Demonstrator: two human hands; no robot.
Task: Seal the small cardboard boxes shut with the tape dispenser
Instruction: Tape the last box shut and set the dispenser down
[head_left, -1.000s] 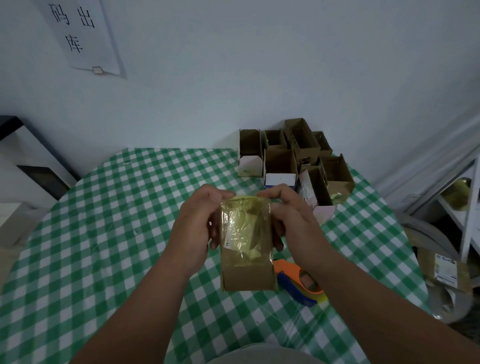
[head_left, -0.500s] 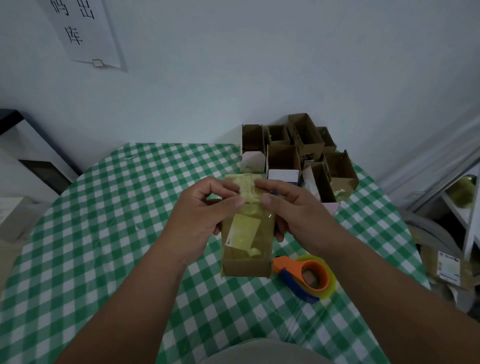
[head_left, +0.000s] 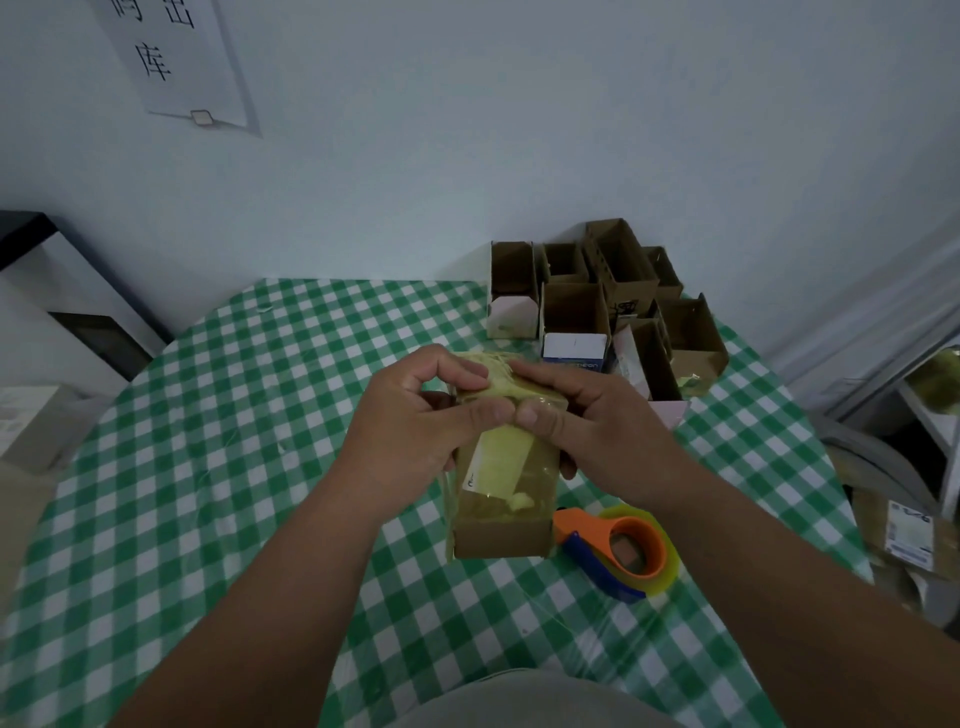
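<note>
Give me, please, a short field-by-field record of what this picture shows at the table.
surface: table with green checked cloth
left hand: gripping the taped box, thumb pressing the tape on top
right hand: gripping the same box, thumb pressing the tape beside the left thumb
box state: wrapped in yellowish tape, held above the cloth
tape dispenser: orange and blue, lying on the cloth to the right of the box, in neither hand
other boxes: open cardboard boxes clustered at the far edge by the wall
</note>
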